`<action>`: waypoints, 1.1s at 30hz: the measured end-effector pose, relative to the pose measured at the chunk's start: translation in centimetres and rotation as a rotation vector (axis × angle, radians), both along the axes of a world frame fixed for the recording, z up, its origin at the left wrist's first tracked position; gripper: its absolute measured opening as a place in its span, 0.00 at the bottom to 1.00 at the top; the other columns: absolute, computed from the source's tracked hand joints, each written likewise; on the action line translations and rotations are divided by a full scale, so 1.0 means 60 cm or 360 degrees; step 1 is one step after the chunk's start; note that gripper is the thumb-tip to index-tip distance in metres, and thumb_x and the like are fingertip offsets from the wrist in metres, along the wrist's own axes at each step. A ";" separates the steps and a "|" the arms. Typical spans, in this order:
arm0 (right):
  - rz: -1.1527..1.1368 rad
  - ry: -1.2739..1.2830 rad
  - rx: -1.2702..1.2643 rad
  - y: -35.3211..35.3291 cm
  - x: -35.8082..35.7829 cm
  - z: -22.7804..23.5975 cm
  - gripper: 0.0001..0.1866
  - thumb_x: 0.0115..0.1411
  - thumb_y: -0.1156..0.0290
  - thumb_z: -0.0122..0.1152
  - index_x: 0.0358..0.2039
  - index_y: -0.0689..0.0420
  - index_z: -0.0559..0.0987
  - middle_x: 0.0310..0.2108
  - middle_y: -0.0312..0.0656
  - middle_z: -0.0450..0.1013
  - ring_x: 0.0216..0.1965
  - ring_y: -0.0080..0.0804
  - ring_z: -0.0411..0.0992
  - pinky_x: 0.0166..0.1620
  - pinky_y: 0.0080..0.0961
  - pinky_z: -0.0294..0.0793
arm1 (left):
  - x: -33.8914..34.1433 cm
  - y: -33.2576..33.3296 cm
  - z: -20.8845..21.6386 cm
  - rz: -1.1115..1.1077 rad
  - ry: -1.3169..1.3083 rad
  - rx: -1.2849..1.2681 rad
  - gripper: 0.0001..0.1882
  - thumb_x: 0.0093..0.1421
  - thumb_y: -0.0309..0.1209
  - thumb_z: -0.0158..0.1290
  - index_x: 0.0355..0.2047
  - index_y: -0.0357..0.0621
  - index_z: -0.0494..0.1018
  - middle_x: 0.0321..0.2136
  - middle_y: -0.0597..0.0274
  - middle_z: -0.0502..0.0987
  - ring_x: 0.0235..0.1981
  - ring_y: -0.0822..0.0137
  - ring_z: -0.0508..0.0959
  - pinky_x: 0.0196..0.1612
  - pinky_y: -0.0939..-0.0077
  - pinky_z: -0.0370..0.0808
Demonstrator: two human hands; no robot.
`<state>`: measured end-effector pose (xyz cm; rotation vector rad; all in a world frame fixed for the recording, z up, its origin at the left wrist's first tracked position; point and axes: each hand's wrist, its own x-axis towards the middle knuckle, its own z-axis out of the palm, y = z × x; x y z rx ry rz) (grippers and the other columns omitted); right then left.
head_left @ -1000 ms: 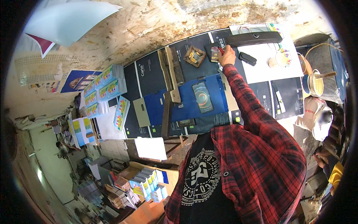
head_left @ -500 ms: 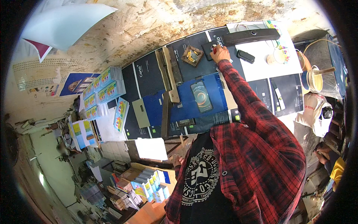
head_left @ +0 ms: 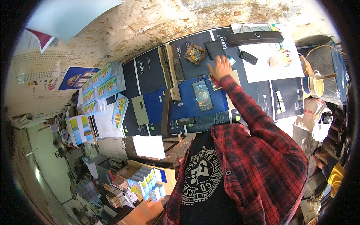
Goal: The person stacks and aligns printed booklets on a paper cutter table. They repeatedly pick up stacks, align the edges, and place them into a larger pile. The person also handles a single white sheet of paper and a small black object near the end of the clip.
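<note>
My right hand point(head_left: 222, 68) is over the table, palm down, thumb and fingers apart, with nothing seen in it. Just beyond its fingertips lies a flat black wallet-like case point(head_left: 215, 49). Beside the fingers is a small white-and-blue card point(head_left: 232, 61). Close to my wrist, a small red packet point(head_left: 215, 84) rests on the blue printed sheet point(head_left: 150, 107), near its phone picture point(head_left: 202, 96). My left hand point(head_left: 177, 162) hangs low beside my shirt; only a bit shows, and its fingers cannot be made out.
A small tray of yellow bits point(head_left: 195, 54) sits left of the case. Wooden bars point(head_left: 170, 71) cross the table, and a dark curved bar point(head_left: 255, 38) lies at the far right. A black case point(head_left: 248, 57) rests on white paper. Booklet stacks point(head_left: 103, 86) stand at left; a person point(head_left: 335, 176) is at right.
My right hand has drawn back toward me from the black wallet-like case, and its fingers have spread. The red thing it pinched is gone from there; a red packet now shows by my wrist.
</note>
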<state>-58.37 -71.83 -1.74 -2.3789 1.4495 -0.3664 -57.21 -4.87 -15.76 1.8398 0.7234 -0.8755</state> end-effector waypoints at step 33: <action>-0.0153 -0.2836 0.2600 0.381 -0.247 0.051 0.26 0.62 0.58 0.46 0.56 0.60 0.65 0.52 0.43 0.70 0.52 0.39 0.69 0.56 0.37 0.67 | -0.171 -0.618 0.482 -0.2341 -0.2201 -0.0619 0.35 0.61 0.46 0.47 0.60 0.32 0.57 0.62 0.39 0.56 0.64 0.41 0.54 0.64 0.51 0.51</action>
